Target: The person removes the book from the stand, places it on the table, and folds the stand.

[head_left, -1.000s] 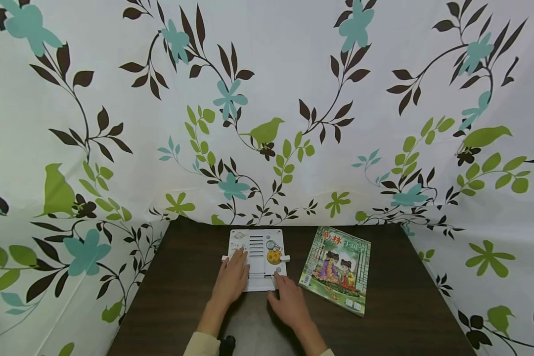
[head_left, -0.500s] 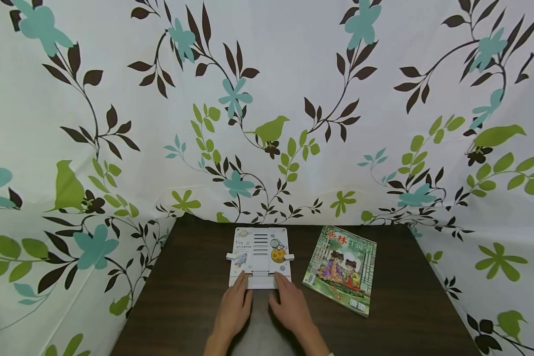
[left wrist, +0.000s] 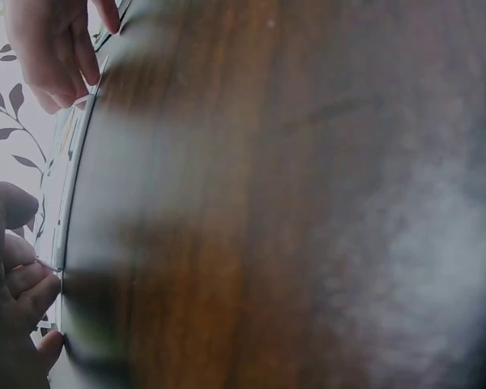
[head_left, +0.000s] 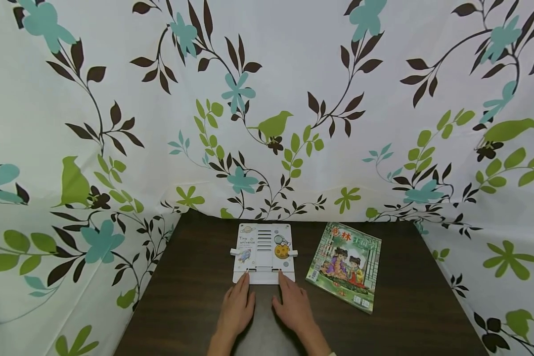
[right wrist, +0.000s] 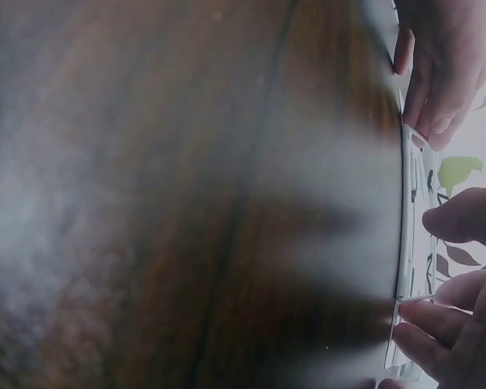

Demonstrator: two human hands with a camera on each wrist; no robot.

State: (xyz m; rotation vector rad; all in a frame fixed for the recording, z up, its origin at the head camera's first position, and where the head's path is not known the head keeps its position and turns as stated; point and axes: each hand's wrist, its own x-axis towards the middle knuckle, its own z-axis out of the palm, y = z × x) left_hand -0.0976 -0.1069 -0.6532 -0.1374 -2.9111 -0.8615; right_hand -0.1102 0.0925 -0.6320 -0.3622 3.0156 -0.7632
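Observation:
A flat white book stand (head_left: 264, 252) printed with "Tiny universe" and space cartoons lies on the dark table. Slots run down its middle, and a small tab sticks out on each side. My left hand (head_left: 236, 309) touches the stand's front strip left of centre, fingers stretched forward. Opposite it, the right hand (head_left: 295, 309) has its fingertips on the same strip at right, thumb held apart. Seen low from the left wrist, the stand's thin edge (left wrist: 74, 182) runs between both hands. The right wrist view has the fingers of my right hand (right wrist: 458, 316) along that edge.
To the right of the stand lies a green magazine (head_left: 347, 267) with two cartoon children on its cover, turned at a slant. A white curtain (head_left: 267, 59) with leaves and birds rises behind the dark wooden table (head_left: 182, 296) and along both sides.
My left hand has come back from the stand's upper left part to its front strip, level with the right hand. The right hand stays near the same place; the head view shifts slightly.

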